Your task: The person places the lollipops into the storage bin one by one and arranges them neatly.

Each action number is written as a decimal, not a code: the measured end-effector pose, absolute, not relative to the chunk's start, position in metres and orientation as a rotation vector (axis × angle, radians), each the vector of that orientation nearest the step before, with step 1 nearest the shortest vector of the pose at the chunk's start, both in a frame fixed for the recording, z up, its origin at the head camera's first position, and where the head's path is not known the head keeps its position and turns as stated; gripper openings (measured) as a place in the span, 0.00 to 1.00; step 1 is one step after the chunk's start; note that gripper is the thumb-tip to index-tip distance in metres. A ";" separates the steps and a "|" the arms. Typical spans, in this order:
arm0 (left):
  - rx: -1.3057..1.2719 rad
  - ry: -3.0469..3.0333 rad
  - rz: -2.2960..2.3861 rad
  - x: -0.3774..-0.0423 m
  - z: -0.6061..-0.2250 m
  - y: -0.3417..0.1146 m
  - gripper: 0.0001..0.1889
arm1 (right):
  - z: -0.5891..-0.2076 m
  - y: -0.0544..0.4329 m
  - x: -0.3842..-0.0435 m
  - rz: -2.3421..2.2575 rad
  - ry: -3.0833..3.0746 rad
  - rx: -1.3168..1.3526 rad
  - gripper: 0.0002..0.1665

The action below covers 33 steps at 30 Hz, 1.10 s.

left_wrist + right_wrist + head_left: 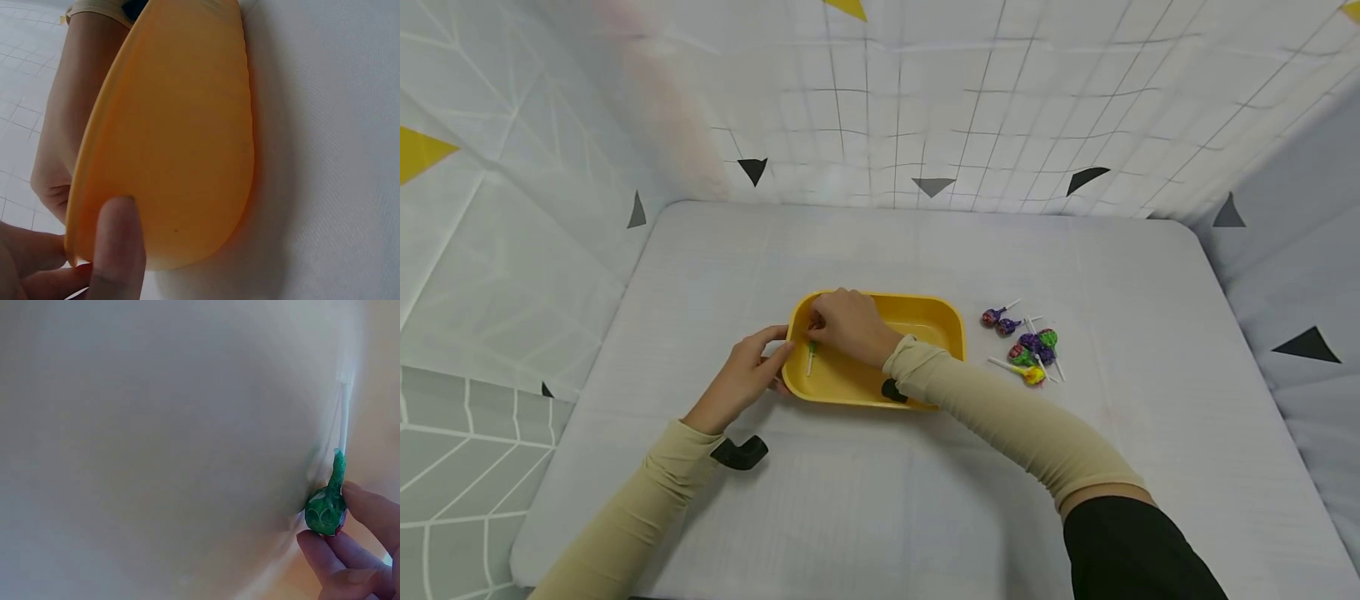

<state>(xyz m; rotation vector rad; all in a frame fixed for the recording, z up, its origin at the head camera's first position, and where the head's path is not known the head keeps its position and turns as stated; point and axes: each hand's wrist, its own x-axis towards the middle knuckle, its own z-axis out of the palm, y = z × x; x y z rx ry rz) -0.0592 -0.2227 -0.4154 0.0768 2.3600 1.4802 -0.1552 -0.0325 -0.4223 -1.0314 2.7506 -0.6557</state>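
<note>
A yellow plastic tray point(921, 312) lies on the white table. My left hand point(741, 375) grips its left end; in the left wrist view the thumb point(120, 240) presses the outer wall point(178, 144) and the other fingers are at the rim. My right hand point(853, 323) reaches inside the tray at the left end. Its fingers pinch the wrapped head of a green lollipop point(325, 509), whose white stick lies along the tray wall. From the head camera, the hand hides most of that lollipop, leaving the stick point(810, 362) visible.
Right of the tray lie several wrapped lollipops: purple ones point(991, 317) at the back, a purple and green cluster point(1037, 346), and a yellow one point(1034, 375) in front. White cloth walls with a grid and triangles enclose the table point(850, 517) at the back and sides.
</note>
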 end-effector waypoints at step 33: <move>0.087 2.359 1.499 -0.059 -0.418 -0.223 0.25 | -0.403 -0.021 -0.154 -0.624 2.739 -0.985 0.14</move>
